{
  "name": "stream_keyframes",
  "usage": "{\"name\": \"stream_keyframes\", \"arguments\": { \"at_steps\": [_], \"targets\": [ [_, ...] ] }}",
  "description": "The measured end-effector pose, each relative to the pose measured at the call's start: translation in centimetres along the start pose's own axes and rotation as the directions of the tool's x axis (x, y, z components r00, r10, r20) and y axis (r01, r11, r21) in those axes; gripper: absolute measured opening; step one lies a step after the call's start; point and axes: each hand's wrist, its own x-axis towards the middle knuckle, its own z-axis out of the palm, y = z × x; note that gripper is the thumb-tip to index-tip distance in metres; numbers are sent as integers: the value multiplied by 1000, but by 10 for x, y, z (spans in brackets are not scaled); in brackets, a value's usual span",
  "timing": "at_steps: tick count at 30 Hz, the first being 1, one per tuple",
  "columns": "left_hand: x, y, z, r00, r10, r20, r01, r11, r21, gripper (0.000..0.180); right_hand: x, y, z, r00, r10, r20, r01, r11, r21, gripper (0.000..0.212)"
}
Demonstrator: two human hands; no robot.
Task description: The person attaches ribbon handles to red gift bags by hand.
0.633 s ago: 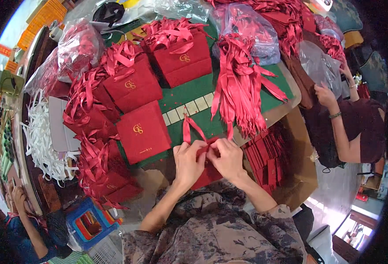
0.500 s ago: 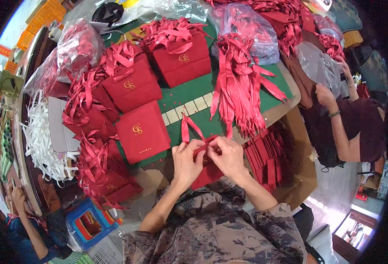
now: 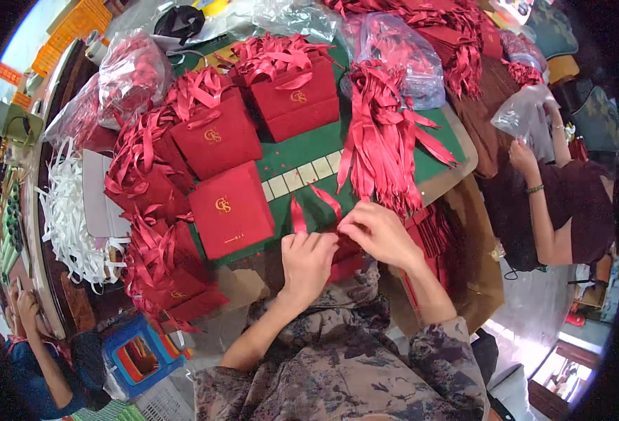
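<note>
A small red paper gift bag (image 3: 349, 258) is held close to my body at the table's near edge. My left hand (image 3: 308, 265) is closed on its left side, fingers curled over the rim. With fingertips pinched together, my right hand (image 3: 379, 235) grips the bag's upper right edge; exactly what lies between those fingertips is hidden. Ends of a pink-red ribbon (image 3: 297, 214) stick up beyond my left hand. Just past my hands, a flat red bag (image 3: 232, 210) with a gold emblem lies on the green tabletop (image 3: 295, 151). A thick bundle of ribbons (image 3: 383, 151) lies beyond my right hand.
Standing red bags with ribbon handles (image 3: 295, 98) line the table's far and left sides. A carton (image 3: 488, 281) of folded red pieces sits at the right. White strips (image 3: 77, 224) pile up at left. Another person (image 3: 555, 203) handles a clear plastic bag at right; another works lower left.
Both hands have shifted slightly right, and my left hand has turned so its back shows. The ribbon end near my right hand no longer stands up there. The person at right has raised the plastic bag.
</note>
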Motion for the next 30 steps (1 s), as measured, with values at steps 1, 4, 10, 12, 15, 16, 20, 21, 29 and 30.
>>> {"name": "stream_keyframes", "arguments": {
  "at_steps": [1,4,10,12,15,16,20,21,29,30],
  "targets": [
    [-1,2,1,997,72,-9,-71,996,51,16,3,8,0,991,0,133,7,999,-51,19],
    [-7,2,5,987,158,-42,-153,984,95,14,18,10,-10,936,53,348,-16,994,-107,23],
    [-4,2,6,985,143,-94,-135,987,91,12,27,19,-10,851,-110,513,97,994,52,18],
    [-2,0,5,987,124,-102,-116,990,85,13,21,20,-3,886,-98,454,92,995,35,17],
    [-1,-1,3,995,69,-72,-67,997,28,16,10,17,11,956,-61,288,57,998,23,14],
    [-2,-1,4,997,53,-53,-52,999,13,17,9,17,15,983,-34,180,29,999,29,13],
    [0,-1,6,998,-18,-54,16,999,-44,18,15,21,18,997,-66,27,62,987,147,16],
    [1,-3,6,998,-15,-56,12,999,-46,18,14,16,15,1000,-29,11,27,985,173,20],
    [11,-20,9,970,-229,-78,219,969,-112,17,-40,15,-14,974,-170,150,216,898,-384,27],
    [12,-23,12,969,-229,-95,219,970,-102,18,-48,13,-18,972,-138,192,197,920,-338,25]
  ]
}}
